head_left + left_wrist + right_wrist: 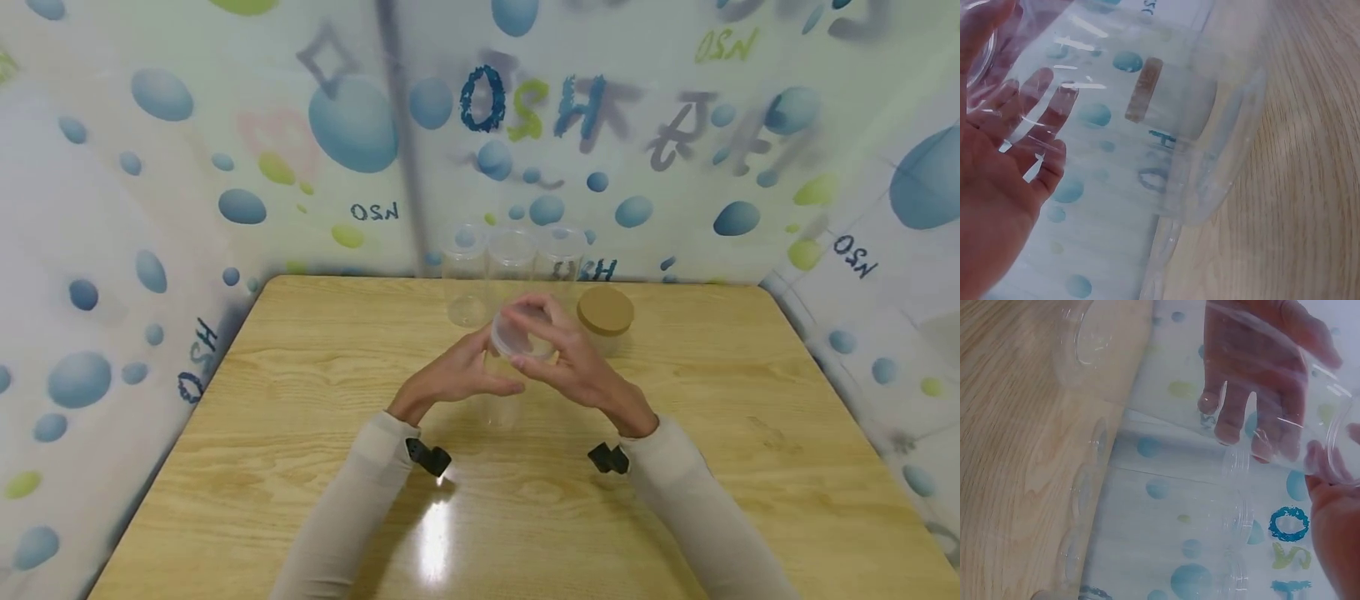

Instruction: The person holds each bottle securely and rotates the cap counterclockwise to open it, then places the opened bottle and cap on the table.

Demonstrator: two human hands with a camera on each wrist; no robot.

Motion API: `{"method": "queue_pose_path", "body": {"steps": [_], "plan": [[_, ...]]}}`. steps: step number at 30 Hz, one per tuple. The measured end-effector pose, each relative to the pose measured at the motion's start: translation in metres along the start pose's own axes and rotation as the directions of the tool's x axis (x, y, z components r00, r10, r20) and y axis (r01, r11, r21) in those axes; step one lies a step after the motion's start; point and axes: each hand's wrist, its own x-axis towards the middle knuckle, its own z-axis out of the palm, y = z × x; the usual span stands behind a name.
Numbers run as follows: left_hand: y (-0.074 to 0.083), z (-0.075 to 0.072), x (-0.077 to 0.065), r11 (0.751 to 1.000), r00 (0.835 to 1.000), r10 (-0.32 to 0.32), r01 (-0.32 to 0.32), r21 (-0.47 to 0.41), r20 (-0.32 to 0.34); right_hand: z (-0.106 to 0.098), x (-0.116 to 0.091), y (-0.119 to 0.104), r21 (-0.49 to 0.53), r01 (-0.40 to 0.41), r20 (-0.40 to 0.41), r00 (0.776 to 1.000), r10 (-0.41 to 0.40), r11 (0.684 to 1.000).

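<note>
A tall clear plastic jar (pixel 502 404) is between my two hands, its round rim (pixel 522 333) facing up toward the head camera. My left hand (pixel 459 368) holds the jar around its side, thumb on the near side; in the left wrist view its fingers (pixel 1035 106) show through the clear wall. My right hand (pixel 576 367) grips the top, with fingers across the round mouth and thumb at the near rim. The right wrist view shows the jar's base (pixel 1091 337) at the upper left, over the wood.
Behind my hands, three similar clear jars (pixel 512 250) stand in a row at the table's back edge. To their right is a container with a brown lid (pixel 605 310). The wooden table (pixel 300 467) meets a patterned curtain (pixel 277 117) at the back and sides.
</note>
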Motion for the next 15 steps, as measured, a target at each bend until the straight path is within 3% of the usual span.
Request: {"method": "queue_pose_path", "body": {"steps": [5, 9, 12, 15], "plan": [[0.002, 0.002, 0.000, 1.000, 1.000, 0.008, -0.008, -0.028, -0.001, -0.001, 0.003, 0.000, 0.014, -0.031, 0.002, 1.000, 0.031, 0.999], [0.004, 0.008, 0.003, 1.000, 0.996, 0.019, -0.017, 0.018, -0.089, -0.001, 0.004, -0.004, 0.003, -0.168, -0.037, 0.985, 0.168, 0.986], [0.005, 0.014, 0.005, 0.994, 0.978, 0.009, 0.014, 0.107, -0.207, 0.003, 0.004, -0.009, 0.019, -0.338, -0.110, 0.935, 0.338, 0.941], [0.005, 0.023, 0.008, 0.972, 0.946, 0.005, 0.071, 0.225, -0.323, 0.010, 0.006, -0.014, 0.068, -0.473, -0.219, 0.852, 0.476, 0.878]]}}
